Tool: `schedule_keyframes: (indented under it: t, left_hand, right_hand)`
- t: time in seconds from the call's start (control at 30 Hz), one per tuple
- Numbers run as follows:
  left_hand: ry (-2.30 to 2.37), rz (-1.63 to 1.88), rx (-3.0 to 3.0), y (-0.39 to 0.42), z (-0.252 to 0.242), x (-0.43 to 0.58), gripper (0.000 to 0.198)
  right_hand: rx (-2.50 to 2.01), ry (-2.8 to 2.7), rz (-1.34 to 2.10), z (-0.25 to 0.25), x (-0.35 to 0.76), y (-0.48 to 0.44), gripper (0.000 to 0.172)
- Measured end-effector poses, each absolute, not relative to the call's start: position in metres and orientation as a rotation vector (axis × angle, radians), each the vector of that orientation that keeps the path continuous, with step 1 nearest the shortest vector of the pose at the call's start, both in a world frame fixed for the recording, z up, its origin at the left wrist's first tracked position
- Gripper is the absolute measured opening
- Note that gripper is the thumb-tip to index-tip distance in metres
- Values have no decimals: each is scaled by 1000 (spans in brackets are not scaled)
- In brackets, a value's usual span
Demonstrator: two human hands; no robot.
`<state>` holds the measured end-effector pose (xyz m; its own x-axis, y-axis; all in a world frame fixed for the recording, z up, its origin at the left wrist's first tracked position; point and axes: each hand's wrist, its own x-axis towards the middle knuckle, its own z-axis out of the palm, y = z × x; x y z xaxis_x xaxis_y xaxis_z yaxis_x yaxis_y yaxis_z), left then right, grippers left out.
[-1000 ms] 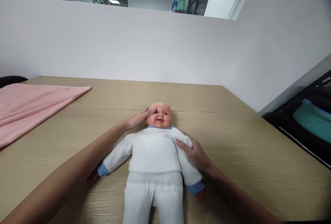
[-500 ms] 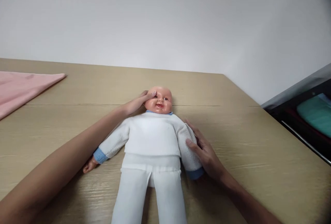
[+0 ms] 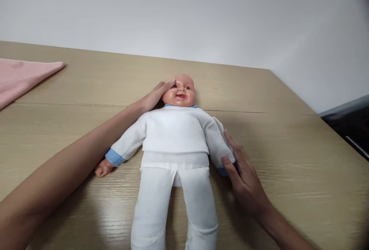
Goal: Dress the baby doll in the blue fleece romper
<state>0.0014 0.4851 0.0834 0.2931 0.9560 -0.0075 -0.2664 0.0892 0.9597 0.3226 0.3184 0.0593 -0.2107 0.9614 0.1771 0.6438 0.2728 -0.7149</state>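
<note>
A baby doll (image 3: 176, 134) in a white top with blue cuffs and white trousers lies on its back on the wooden table (image 3: 288, 157). My left hand (image 3: 155, 96) cups the side of the doll's head, fingers curved against its temple. My right hand (image 3: 243, 175) wraps round the end of the doll's sleeve (image 3: 219, 146) near the blue cuff, thumb on top. The doll's other arm lies spread out to the left, its small hand bare on the table.
A pink cloth (image 3: 20, 79) lies at the table's far left. A white partition wall (image 3: 184, 15) stands behind the table. A dark rack (image 3: 350, 121) sits beyond the table's right edge.
My view has tipped downward, so the doll sits higher in frame. My right hand has slid down the doll's sleeve from the upper arm to the cuff. My left hand stays at the head.
</note>
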Motion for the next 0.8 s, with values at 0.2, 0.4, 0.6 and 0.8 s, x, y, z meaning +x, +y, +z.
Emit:
schedule_keyframes:
  t: [0.2, 0.4, 0.6, 0.8]
  left_hand:
    - [779, 1001, 1054, 478, 87, 6, 68]
    - [758, 944, 994, 479, 84, 5, 66]
    - [819, 925, 1104, 485, 89, 1, 67]
    - [1670, 1266, 1466, 458, 125, 14, 49]
  right_hand:
    - [-1432, -1998, 652, 58, 324, 320, 59]
    - [-1435, -2006, 665, 57, 326, 321, 59]
    - [-1423, -2001, 678, 55, 326, 323, 59]
    - [-1418, -1969, 512, 51, 326, 321, 55]
